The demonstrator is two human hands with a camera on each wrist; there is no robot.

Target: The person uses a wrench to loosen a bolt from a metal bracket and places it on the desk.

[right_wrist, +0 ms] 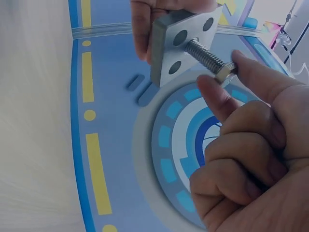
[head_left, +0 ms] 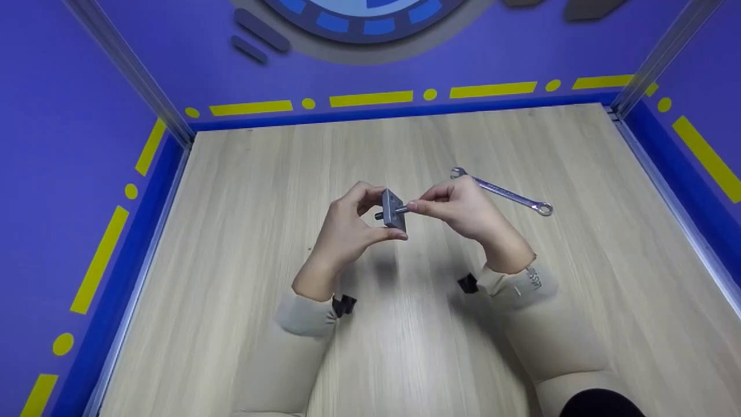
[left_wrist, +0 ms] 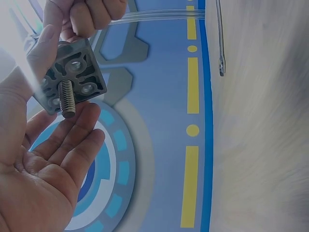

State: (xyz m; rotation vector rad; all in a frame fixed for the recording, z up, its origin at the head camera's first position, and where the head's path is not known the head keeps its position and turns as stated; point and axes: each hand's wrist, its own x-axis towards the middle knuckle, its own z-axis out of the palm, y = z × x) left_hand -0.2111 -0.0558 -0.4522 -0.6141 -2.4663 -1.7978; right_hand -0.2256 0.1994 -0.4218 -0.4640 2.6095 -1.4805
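Left hand (head_left: 348,230) grips plate (head_left: 391,202); bolt (right_wrist: 205,55) runs through it, 9-to-3 o'clock, head (right_wrist: 224,73) at 3 pinched by right hand (head_left: 465,209)

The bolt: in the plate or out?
Partly in: the bolt passes through the plate, threads showing on both sides, its head standing off the flat face.

Soft-edged shadows lie on the table (head_left: 249,231) beneath the left hand (head_left: 349,225). In its wrist view, white glare streaks across the thumb (left_wrist: 41,54); the right wrist view looks hazy.
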